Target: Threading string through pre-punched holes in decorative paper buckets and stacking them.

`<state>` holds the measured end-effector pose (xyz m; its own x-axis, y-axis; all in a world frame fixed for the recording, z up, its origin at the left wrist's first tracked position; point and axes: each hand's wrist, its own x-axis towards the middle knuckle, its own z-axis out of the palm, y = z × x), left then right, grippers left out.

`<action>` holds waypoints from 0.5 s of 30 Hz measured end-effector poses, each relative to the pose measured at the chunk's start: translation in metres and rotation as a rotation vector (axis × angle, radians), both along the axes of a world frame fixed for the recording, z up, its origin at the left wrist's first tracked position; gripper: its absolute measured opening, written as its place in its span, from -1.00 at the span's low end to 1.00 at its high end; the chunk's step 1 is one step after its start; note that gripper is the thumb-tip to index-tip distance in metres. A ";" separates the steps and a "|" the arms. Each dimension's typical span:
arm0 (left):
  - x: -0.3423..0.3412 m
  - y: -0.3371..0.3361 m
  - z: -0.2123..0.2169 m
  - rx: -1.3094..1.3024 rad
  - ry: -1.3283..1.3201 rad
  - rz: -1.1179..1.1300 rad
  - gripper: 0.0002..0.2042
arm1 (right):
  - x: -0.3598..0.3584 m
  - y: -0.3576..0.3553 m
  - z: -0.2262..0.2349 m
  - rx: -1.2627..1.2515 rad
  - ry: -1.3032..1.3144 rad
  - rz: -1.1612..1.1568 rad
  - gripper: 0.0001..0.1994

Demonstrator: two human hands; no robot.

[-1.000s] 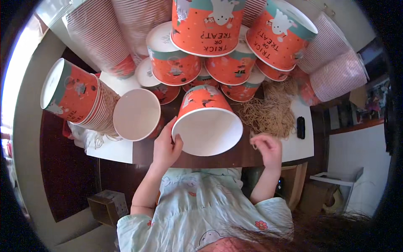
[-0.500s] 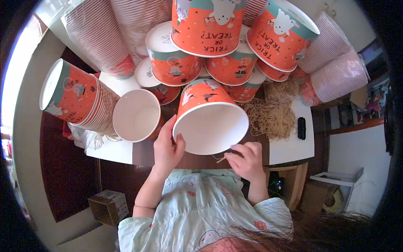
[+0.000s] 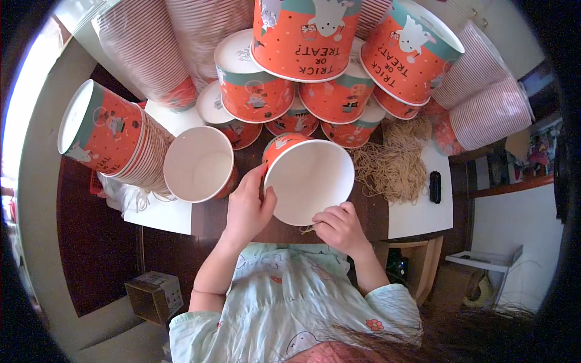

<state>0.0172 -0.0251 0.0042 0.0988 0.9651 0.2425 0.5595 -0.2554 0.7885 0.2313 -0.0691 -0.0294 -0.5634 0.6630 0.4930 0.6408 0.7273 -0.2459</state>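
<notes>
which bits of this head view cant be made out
Head view: the twine strand, partly hidden by the right hand.
Head view: outer base of the held paper bucket, hidden behind its own walls.
Head view: the topmost paper bucket, cut off by the upper edge.

Free tabletop (image 3: 374, 221) beside right grip (image 3: 340, 227), stacked buckets (image 3: 257, 97) ahead

Paper bucket (image 3: 310, 181), ctr of frame, tipped on its side w/ the mouth facing the viewer, so the opening looks nr. round. Plain white int. fills most of the view; white rim all round. Ext. shows only as a strip, upper L of the mouth: orange w/ a small pale printed fig. Held at L side & lower-R rim. Short tan cord (image 3: 307, 230), thin, bent, just below the btm of the rim, partly hidden by fingers.
</notes>
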 end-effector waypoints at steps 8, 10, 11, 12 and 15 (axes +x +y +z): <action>-0.002 0.030 -0.010 -0.171 0.098 -0.100 -0.63 | -0.003 0.016 -0.002 -0.331 0.083 0.084 -0.87; -0.001 0.035 -0.016 -0.169 -0.152 -0.069 -0.63 | -0.002 0.023 0.002 -0.442 0.062 0.085 -0.83; 0.000 0.034 -0.016 -0.273 -0.378 -0.054 -0.70 | -0.001 0.028 0.004 -0.440 0.061 0.084 -0.83; 0.001 0.032 -0.019 -0.271 -0.379 -0.055 -0.70 | 0.000 0.034 0.006 -0.511 0.091 0.075 -0.84; 0.003 0.023 -0.046 -0.132 -0.502 -0.043 -0.83 | -0.002 0.045 0.005 -0.549 0.208 0.079 -0.88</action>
<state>0.0199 -0.0024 -0.0416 0.0421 0.9883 0.1467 0.0957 -0.1501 0.9840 0.2291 -0.0246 -0.0241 -0.5496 0.8123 0.1953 0.4877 0.5017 -0.7144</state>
